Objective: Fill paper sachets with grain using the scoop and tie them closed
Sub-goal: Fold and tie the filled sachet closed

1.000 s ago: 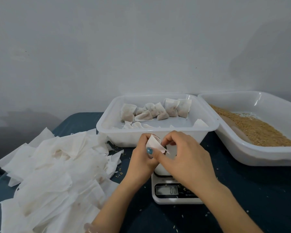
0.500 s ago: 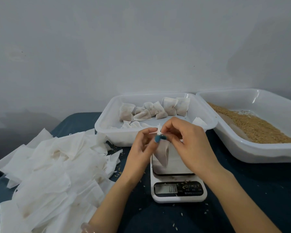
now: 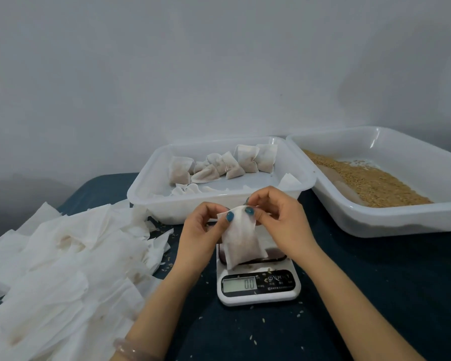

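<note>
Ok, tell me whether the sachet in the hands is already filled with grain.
No, the sachet hangs flat and limp from both hands' fingers above the scale.

I see a small white kitchen scale (image 3: 258, 285) on the dark blue tabletop (image 3: 375, 295), its display reading zero. A pale grey wall (image 3: 219, 74) fills the background above the table's far edge. At the bottom of my view, a translucent pink bracelet (image 3: 130, 349) circles a wrist.
</note>
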